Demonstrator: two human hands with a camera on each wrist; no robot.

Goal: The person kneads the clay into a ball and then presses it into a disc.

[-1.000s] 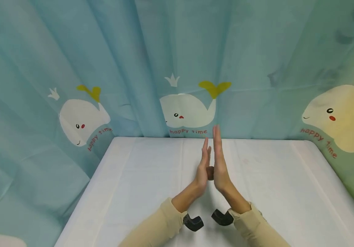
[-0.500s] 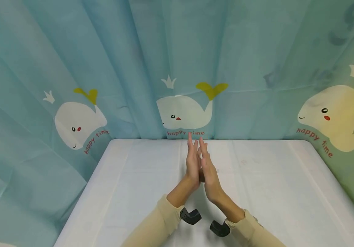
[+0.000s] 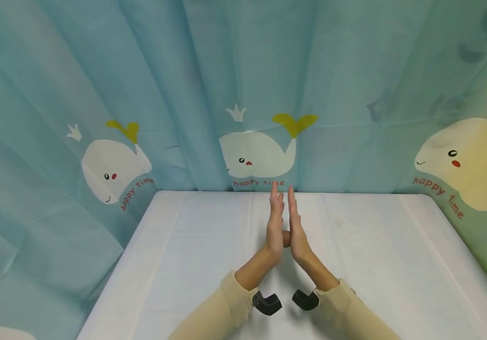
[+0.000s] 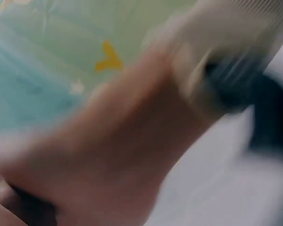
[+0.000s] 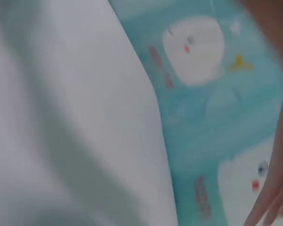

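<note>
My left hand (image 3: 275, 231) and right hand (image 3: 298, 237) stand upright above the table, palms facing each other and fingers straight. Pressed between the palms is a small rounded brown lump (image 3: 286, 239), its ends covered by the hands. The left wrist view is blurred; the left hand (image 4: 99, 183) fills its lower left, with a dark patch by the palm. At the right side of the right wrist view, part of the right hand (image 5: 276, 188) shows with its fingers pointing down.
A white-covered table (image 3: 209, 217) lies under the hands. Behind it hangs a blue-green curtain (image 3: 345, 156) with printed whales. Black wrist devices, including the left one (image 3: 267, 303), sit at the beige sleeves (image 3: 222, 307).
The two hands slide back and forth against each other: the right fingertips reached farther ahead at first, then the left. Now they are nearly level, the brown lump still between the palms.
</note>
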